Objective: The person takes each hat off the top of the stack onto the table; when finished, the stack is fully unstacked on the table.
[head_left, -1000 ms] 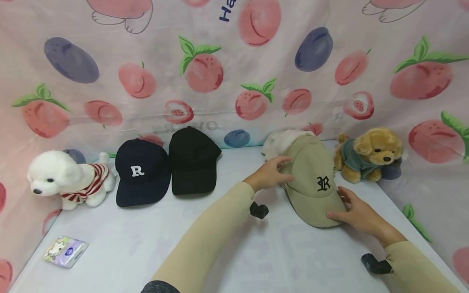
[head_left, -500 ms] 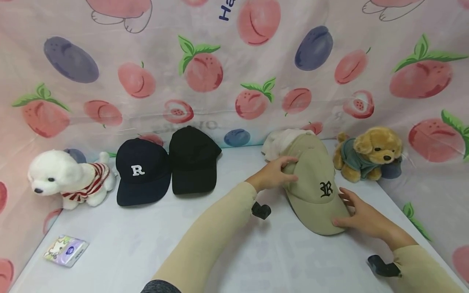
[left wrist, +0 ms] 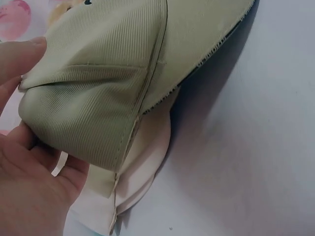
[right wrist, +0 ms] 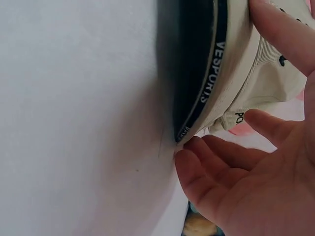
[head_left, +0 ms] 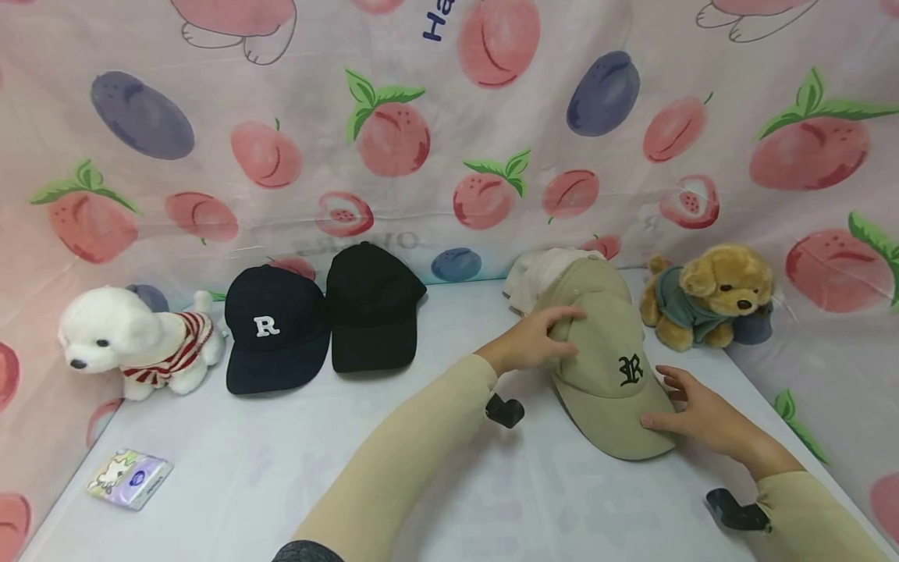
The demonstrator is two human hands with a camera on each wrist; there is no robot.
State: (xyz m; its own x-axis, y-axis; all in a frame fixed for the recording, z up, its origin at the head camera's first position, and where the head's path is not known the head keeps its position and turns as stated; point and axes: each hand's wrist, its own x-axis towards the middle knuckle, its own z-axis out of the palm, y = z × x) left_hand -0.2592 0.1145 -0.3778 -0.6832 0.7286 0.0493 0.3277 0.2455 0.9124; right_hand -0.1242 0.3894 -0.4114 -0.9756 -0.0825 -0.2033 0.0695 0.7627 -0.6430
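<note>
1. We are seeing the beige cap sitting on the right side of the white table, its brim pointing toward the person and its dark emblem facing up.
2. Over the last second, the cap has been shifting slightly toward the person and to the right, with both hands travelling alongside it.
3. The left hand is grasping the crown from the side: in the left wrist view, we are seeing the thumb lying across the fabric while fingers are reaching under the edge.
4. The right hand is holding the brim at its right edge, its thumb pressing on top and its other fingers curling beside and below.
5. Behind the cap, a cream hat is peeking out, partly covered; we are not telling whether the beige fabric directly behind the crown is belonging to this cap or another.
6. The navy cap, the black cap and the tan plush dog are staying where they were.
7. We are judging from this that the handling is still continuing: only the gripped cap is being adjusted, and neither hand is letting go.
</note>
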